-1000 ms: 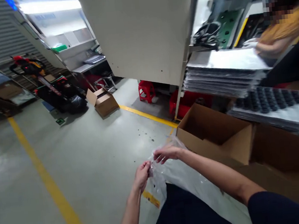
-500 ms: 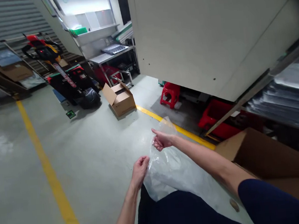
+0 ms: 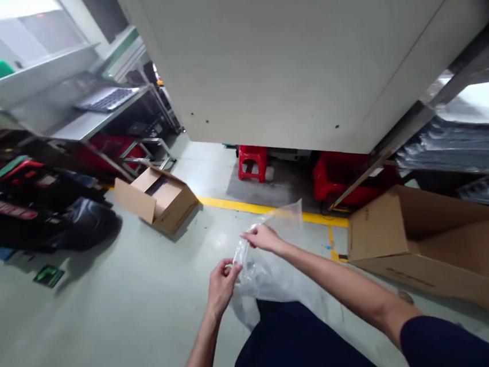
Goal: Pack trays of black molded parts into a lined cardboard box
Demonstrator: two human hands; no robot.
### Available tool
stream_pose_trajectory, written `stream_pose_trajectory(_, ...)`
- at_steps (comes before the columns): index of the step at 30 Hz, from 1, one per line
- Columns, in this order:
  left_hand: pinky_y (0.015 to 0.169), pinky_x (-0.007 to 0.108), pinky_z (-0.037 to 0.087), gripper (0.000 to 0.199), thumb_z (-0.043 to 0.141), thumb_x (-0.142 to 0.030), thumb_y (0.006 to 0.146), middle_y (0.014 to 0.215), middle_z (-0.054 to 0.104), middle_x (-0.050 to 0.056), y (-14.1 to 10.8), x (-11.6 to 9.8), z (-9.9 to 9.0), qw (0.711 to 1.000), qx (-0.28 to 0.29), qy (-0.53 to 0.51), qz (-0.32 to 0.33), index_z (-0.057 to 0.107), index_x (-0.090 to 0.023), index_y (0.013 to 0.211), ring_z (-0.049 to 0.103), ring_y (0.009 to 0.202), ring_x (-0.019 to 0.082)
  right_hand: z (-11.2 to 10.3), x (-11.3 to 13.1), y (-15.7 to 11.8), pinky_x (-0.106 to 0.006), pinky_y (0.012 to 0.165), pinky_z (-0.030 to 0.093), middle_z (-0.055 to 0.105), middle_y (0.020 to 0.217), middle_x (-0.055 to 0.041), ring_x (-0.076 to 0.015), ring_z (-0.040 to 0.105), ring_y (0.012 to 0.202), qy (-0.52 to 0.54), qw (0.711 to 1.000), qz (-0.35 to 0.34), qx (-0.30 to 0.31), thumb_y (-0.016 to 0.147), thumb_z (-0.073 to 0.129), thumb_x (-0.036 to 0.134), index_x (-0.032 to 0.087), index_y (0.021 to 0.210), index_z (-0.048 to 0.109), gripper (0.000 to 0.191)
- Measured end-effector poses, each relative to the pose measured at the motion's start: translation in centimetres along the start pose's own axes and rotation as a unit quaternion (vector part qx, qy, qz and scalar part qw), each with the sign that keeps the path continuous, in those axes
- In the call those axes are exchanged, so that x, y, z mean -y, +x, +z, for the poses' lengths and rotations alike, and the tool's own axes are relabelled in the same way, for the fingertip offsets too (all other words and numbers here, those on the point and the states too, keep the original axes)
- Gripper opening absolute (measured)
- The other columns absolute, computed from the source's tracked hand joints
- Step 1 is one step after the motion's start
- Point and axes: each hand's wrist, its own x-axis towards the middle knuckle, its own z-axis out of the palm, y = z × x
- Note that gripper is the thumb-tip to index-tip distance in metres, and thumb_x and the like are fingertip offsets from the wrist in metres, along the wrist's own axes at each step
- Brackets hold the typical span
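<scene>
Together, the left hand (image 3: 220, 286) and right hand (image 3: 264, 238) pinch some clear plastic (image 3: 265, 281).
Both hold it between thumb and fingers. It hangs over the floor (image 3: 145, 320), by dark clothes (image 3: 299, 348), left of a big open box (image 3: 376, 231).

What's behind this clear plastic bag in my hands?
Through the plastic bag, pinched in your left hand and right hand, pale floor shows; a yellow line passes behind its upper end. Folded film between the hands obscures whatever lies behind it.
</scene>
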Motion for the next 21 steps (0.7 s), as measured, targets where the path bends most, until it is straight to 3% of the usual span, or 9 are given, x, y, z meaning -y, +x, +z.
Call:
stream_pose_trajectory(3,0.047,0.023,0.035,0.078,0.076,-0.077,0.060,0.053,0.055,-0.004,5.7,-1.8,-1.8,0.999,-0.015,0.040,-0.004,0.066,-0.013,0.103,0.045,0.047,0.012,2.0,3.1,5.9,-0.024,0.070,0.044,0.070,0.072,-0.0027,-0.0170,0.066,0.078,-0.071,0.996,-0.053,-0.014,0.095,0.056,0.063,0.017,0.073,0.071,0.053)
stream_pose_trajectory(6,0.043,0.025,0.032,0.092,0.062,-0.088,0.064,0.059,0.061,-0.001,10.1,-4.1,-5.4,0.995,-0.086,0.045,-0.036,0.067,-0.011,0.114,0.041,0.044,0.012,3.1,7.0,9.7,-0.025,0.091,0.048,0.075,0.107,-0.0037,-0.0210,0.067,0.106,-0.030,0.984,-0.136,0.107,0.101,0.044,0.063,0.020,0.107,0.075,0.054)
stream_pose_trajectory(9,0.046,0.025,0.034,0.087,0.062,-0.087,0.067,0.060,0.059,-0.002,13.3,-6.9,-10.2,0.987,-0.140,0.064,-0.036,0.070,-0.012,0.109,0.045,0.050,0.014,1.8,9.8,11.0,-0.032,0.111,0.042,0.061,0.144,-0.0051,-0.0254,0.056,0.132,-0.015,0.962,-0.163,0.220,0.094,0.049,0.072,0.027,0.144,0.058,0.068)
stream_pose_trajectory(11,0.050,0.025,0.037,0.080,0.062,-0.085,0.069,0.061,0.058,-0.002,15.0,-8.5,-13.2,0.983,-0.163,0.081,-0.027,0.071,-0.013,0.104,0.049,0.056,0.015,-0.4,10.1,11.5,-0.034,0.109,0.044,0.064,0.140,-0.0048,-0.0277,0.059,0.128,-0.045,0.944,-0.172,0.278,0.088,0.054,0.076,0.029,0.139,0.063,0.070)
stream_pose_trajectory(14,0.057,0.025,0.042,0.073,0.060,-0.082,0.075,0.067,0.060,-0.001,16.9,-10.5,-17.0,0.978,-0.187,0.093,-0.019,0.071,-0.015,0.104,0.051,0.063,0.016,-3.4,8.7,12.8,-0.035,0.092,0.051,0.077,0.105,-0.0084,-0.0289,0.070,0.102,-0.111,0.917,-0.124,0.361,0.084,0.059,0.076,0.020,0.099,0.079,0.061)
stream_pose_trajectory(15,0.059,0.024,0.043,0.072,0.061,-0.081,0.076,0.070,0.062,0.000,17.3,-11.1,-18.0,0.977,-0.189,0.095,-0.016,0.071,-0.016,0.104,0.052,0.065,0.016,-3.8,8.1,13.6,-0.037,0.091,0.052,0.077,0.102,-0.0118,-0.0312,0.070,0.100,-0.133,0.929,-0.091,0.334,0.080,0.065,0.073,0.017,0.095,0.079,0.060)
stream_pose_trajectory(17,0.064,0.024,0.045,0.072,0.063,-0.081,0.075,0.078,0.064,0.002,17.6,-12.2,-19.9,0.979,-0.179,0.096,-0.008,0.072,-0.016,0.102,0.053,0.072,0.016,-3.6,7.5,16.0,-0.043,0.104,0.048,0.069,0.124,-0.0212,-0.0387,0.062,0.122,-0.151,0.971,-0.051,0.180,0.066,0.083,0.064,0.012,0.114,0.075,0.071)
stream_pose_trajectory(19,0.063,0.023,0.043,0.072,0.065,-0.082,0.073,0.080,0.064,0.003,17.4,-13.2,-22.0,0.983,-0.158,0.098,-0.010,0.074,-0.015,0.099,0.052,0.072,0.015,-1.9,8.5,19.1,-0.045,0.120,0.033,0.044,0.155,-0.0252,-0.0385,0.038,0.147,-0.116,0.987,-0.111,0.028,0.053,0.094,0.048,0.010,0.144,0.056,0.105)
stream_pose_trajectory(21,0.058,0.022,0.038,0.073,0.063,-0.082,0.074,0.075,0.061,0.002,16.8,-13.8,-24.5,0.985,-0.144,0.093,-0.021,0.075,-0.014,0.096,0.046,0.066,0.013,0.4,11.4,22.3,-0.039,0.124,0.028,0.042,0.158,-0.0197,-0.0309,0.036,0.149,-0.042,0.973,-0.220,0.056,0.059,0.091,0.038,0.013,0.151,0.049,0.104)
